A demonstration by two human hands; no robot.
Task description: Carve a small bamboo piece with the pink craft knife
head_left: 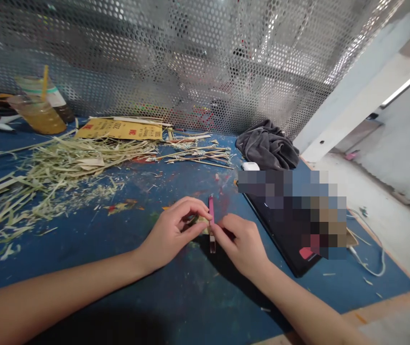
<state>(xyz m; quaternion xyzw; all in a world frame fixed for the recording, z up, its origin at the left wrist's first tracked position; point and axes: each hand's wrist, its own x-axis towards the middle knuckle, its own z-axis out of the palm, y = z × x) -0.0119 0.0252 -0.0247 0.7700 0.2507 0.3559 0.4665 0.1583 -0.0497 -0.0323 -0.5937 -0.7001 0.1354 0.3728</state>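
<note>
Surface: a blue table point(82, 249), paint-stained and scuffed, backed by a perforated metal screen point(190, 62) from 10 to 2 o'clock.
Knife: a slim pink knife point(211, 213) stands roughly upright between the two hands at table centre, its lower end a darker, narrow tip touching the table.
Strip: a small pale strip point(202, 221) lies just left of the knife, partly hidden by fingers; its shape is hard to tell.
Left hand: the left hand point(170, 232) is curled, thumb and forefinger pinched on the strip beside the knife.
Right hand: the right hand point(242, 244) is closed loosely, fingertips gripping the knife near its middle.
Shavings: a wide heap of pale shavings point(46, 177) spreads at 9 to 10 o'clock, well apart from the hands.
Sticks: thin sticks point(197, 154) lie at 12 o'clock.
Card: a yellow card point(118, 129) sits behind the shavings at 11 o'clock.
Cup: a plastic cup point(37, 112) with amber drink and a straw at 10 o'clock.
Cloth: a grey cloth point(267, 143) bunched at 1 o'clock.
Tablet: a dark tablet point(284, 239), partly blurred, near the right hand at 3 o'clock.
Cable: a white cable point(370, 258) at the table's right edge.
</note>
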